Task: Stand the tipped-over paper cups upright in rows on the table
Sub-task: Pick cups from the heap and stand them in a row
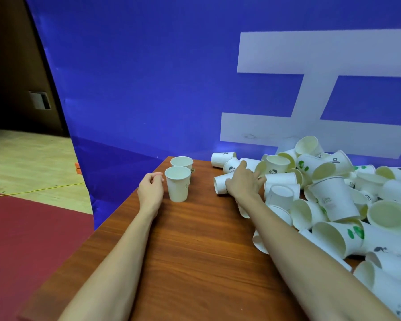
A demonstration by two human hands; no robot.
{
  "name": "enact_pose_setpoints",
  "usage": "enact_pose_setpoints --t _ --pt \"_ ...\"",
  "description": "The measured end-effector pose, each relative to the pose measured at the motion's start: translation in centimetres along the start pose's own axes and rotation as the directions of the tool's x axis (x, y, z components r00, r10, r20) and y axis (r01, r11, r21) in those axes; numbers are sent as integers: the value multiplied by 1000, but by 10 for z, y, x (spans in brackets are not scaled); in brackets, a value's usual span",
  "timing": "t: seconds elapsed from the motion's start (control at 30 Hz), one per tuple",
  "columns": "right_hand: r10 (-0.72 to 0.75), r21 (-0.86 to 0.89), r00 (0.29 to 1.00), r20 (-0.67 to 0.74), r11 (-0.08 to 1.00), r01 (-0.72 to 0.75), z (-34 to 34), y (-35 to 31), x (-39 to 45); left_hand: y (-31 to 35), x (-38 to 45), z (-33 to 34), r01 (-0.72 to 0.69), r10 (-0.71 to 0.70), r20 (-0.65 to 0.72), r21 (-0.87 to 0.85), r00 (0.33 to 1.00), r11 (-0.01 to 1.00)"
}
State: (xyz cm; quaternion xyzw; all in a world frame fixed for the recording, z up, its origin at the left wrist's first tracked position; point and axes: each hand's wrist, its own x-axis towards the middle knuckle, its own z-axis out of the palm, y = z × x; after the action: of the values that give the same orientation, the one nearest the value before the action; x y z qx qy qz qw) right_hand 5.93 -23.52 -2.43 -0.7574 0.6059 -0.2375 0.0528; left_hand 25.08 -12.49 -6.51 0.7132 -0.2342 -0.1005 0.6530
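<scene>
The right hand reaches into the near-left fringe of the cup pile, its fingers spread and laid over a tipped cup that lies on its side with its mouth toward the left; whether the fingers actually close round that cup cannot be told, since the hand hides its far side. The left hand rests on the table with fingers loosely curled and holding nothing, just beside the nearer upright cup. A second upright cup stands right behind the first, close to the table's far left corner. Between these two cups and the pile lies a strip of bare wood, which widens toward the viewer between the two forearms. The table's left edge runs diagonally just beside the left arm, with red floor below it. A blue backdrop rises directly behind the far edge.
</scene>
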Motion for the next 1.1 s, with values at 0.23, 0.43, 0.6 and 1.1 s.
enact_pose_setpoints --t 0.23,0.43,0.6,1.1 --pt "-173 215 961 -217 952 220 -19 -4 -2 4 -6 -5 1 -1 -40 0 999 1000" --pt "-410 457 898 -157 776 434 -30 -5 -31 9 -17 -18 43 -42 -72 1 996 999" --pt "-599 567 800 30 669 480 -24 -17 -68 12 -41 -44 -3 2 23 47 1000 999" --pt "-527 550 848 -57 692 467 -38 -27 -82 0 -64 -51 -161 2 451 316 892 935"
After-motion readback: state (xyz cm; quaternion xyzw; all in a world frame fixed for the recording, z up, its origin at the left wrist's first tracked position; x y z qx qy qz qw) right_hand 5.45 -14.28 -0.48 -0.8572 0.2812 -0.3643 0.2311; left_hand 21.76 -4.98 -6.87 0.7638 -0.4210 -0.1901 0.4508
